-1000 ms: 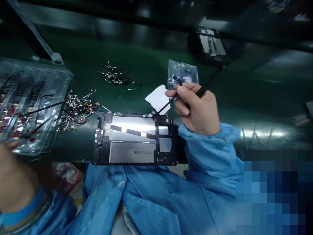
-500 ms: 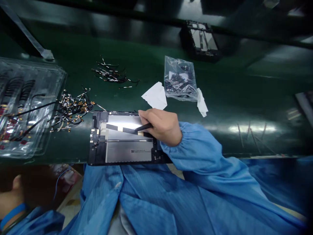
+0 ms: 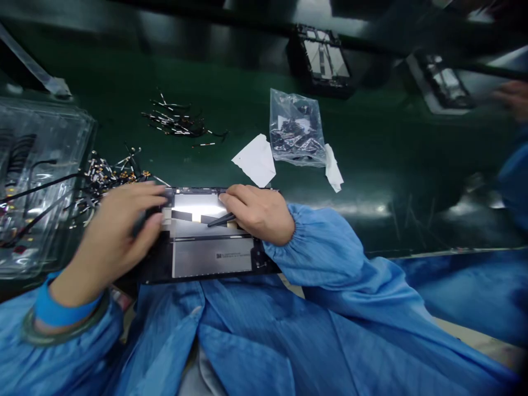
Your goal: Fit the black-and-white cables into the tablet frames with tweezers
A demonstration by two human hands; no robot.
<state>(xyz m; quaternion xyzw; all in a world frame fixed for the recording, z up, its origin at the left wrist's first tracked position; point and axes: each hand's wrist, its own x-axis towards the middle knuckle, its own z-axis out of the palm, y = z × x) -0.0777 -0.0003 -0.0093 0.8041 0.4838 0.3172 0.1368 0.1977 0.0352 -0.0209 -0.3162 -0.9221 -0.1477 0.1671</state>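
An opened tablet (image 3: 210,257), its silver inner plate and black frame exposed, lies flat along the bench's near edge. My right hand (image 3: 262,212) rests over its upper right part, closed round slim black tweezers (image 3: 220,220). Their tip points left, at a dark strip across the silver plate. Over the tablet's left end is my left hand (image 3: 119,231), smeared by motion, with thumb and fingers apart and nothing visibly held. It hides much of that end of the black frame. Whether its fingertips touch the frame I cannot tell.
Left are clear plastic trays (image 3: 45,126) and a heap of small cables (image 3: 109,170). Beyond lie more cables (image 3: 177,124), white paper (image 3: 258,159) and a clear bag of parts (image 3: 297,129). A stack of device frames (image 3: 324,58) stands behind. Another person's hand (image 3: 513,99) is at right.
My left hand has come up from below the bench edge, at lower left, to the tablet's left end. My right hand stays at the tablet with the tweezers. Another person's hand has appeared at right.
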